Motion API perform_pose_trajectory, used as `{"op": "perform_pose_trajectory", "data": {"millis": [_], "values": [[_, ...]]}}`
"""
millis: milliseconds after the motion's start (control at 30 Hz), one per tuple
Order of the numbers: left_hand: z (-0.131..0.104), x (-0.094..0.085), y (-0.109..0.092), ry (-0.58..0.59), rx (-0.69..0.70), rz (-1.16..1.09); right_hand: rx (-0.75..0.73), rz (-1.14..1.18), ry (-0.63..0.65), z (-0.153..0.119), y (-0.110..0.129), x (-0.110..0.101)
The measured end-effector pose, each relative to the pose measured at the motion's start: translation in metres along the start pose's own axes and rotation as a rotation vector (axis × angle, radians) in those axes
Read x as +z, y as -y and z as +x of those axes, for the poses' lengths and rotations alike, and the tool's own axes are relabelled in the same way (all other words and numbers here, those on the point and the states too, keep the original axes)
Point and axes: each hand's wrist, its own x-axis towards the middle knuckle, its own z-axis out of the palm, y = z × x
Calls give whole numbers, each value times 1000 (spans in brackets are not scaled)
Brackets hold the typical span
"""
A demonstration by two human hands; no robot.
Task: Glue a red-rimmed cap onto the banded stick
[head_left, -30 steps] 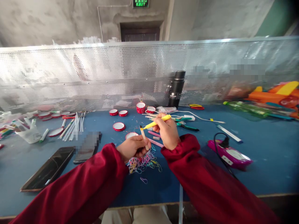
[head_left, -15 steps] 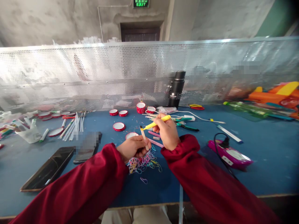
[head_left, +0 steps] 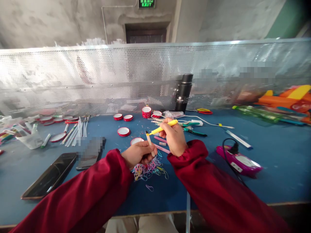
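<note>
My left hand (head_left: 138, 153) is closed around a slim white stick (head_left: 149, 141), which leans upward and has a black tip with some yellow just under it. Pinched in my right hand (head_left: 177, 138) is a yellow marker (head_left: 166, 126); its point meets the stick just below the black end. Below the hands lies a tangled pile of colourful rubber bands (head_left: 152, 172), partly covered by my left hand. One loose purple band (head_left: 150, 187) sits nearer the table edge. Pink sticks (head_left: 162, 148) lie between the hands.
Two phones (head_left: 50, 176) lie at the left, near a white cup (head_left: 30, 139) of pens. Red-rimmed round tins (head_left: 123, 131) stand farther back, with a black bottle (head_left: 184, 92) by the perforated metal screen (head_left: 102, 77). Pliers (head_left: 195, 132) and a magenta power strip (head_left: 243, 161) are rightward.
</note>
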Motion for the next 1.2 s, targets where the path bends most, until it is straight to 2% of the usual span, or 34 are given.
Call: {"op": "perform_pose_trajectory", "data": {"millis": [1200], "values": [[1, 0, 1, -4, -9, -22, -18, -38, 32, -1, -1, 1]]}}
